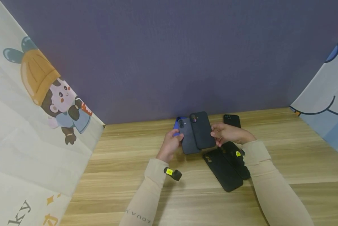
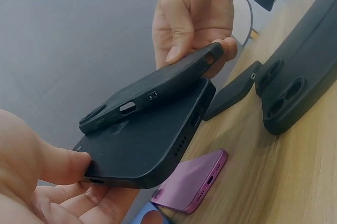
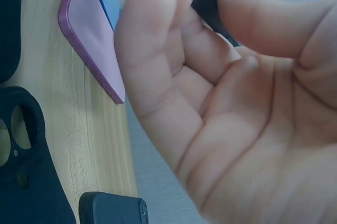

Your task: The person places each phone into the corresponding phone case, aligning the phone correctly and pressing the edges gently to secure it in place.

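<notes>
My left hand (image 1: pixel 170 143) pinches a dark phone (image 1: pixel 188 138) along its left edge, thumb on one face and fingers beneath. The phone's twin lenses show in the head view. My right hand (image 1: pixel 231 133) holds a black phone case (image 1: pixel 204 133) by its right edge, between thumb and fingers. This case overlaps the phone in the head view, its camera opening at the top. In the left wrist view, button cutouts show along the side of the case (image 2: pixel 158 89), which sits slanted close over the phone (image 2: pixel 142 147). Both are raised off the table.
Two black phone cases (image 1: pixel 224 171) lie on the wooden table (image 1: pixel 124 175) below my right hand. Behind that hand is another black phone (image 1: pixel 231 119). A pink phone (image 2: pixel 192 179) and a blue item (image 1: pixel 176 123) lie at the back. A dark wall (image 1: pixel 169 62) closes off the rear.
</notes>
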`<state>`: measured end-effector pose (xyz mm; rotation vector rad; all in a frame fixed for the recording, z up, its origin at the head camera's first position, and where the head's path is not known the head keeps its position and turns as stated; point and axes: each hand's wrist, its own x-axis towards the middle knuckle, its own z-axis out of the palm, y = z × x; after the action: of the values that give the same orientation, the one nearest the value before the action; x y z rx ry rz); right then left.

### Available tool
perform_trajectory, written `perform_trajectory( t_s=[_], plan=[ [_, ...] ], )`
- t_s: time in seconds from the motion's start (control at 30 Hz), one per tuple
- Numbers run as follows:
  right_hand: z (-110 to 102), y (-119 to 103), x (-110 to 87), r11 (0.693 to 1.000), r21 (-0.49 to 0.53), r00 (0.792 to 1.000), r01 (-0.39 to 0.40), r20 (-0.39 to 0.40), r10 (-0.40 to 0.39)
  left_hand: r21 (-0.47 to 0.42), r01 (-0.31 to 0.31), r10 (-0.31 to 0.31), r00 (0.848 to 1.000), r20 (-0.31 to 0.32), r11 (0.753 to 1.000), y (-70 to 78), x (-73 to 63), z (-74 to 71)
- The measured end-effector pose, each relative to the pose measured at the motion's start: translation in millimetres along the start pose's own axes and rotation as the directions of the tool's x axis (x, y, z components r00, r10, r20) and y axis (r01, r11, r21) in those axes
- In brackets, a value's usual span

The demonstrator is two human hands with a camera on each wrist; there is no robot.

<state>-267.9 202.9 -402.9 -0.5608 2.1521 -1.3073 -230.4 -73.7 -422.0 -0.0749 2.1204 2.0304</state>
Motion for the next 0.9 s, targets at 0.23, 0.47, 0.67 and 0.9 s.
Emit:
perform_trajectory(
  t_s=[0.23,0.47,0.67,0.9],
  plan=[
    [1.6,0.0,0.7,1.000,0.020,1.000,0.002,0.014,-0.002,-0.005,-0.002,0.002,1.000,-0.005,1.000,0.0,0.7,0.3],
    [3.3,-0.9,1.2,1.000,0.025,1.000,-0.007,0.023,0.006,-0.006,-0.006,0.006,1.000,-0.008,1.000,0.5,0.2,0.7],
    [3.8,-0.9,2.0,1.000,0.020,0.999,-0.003,0.040,0.002,0.004,0.006,-0.006,1.000,-0.012,1.000,0.8,-1.1,0.5],
    [4.7,-2.6,1.5,0.999,0.032,0.999,0.004,0.041,-0.006,0.002,0.012,-0.012,1.000,-0.022,1.000,0.5,0.0,0.7]
  ],
)
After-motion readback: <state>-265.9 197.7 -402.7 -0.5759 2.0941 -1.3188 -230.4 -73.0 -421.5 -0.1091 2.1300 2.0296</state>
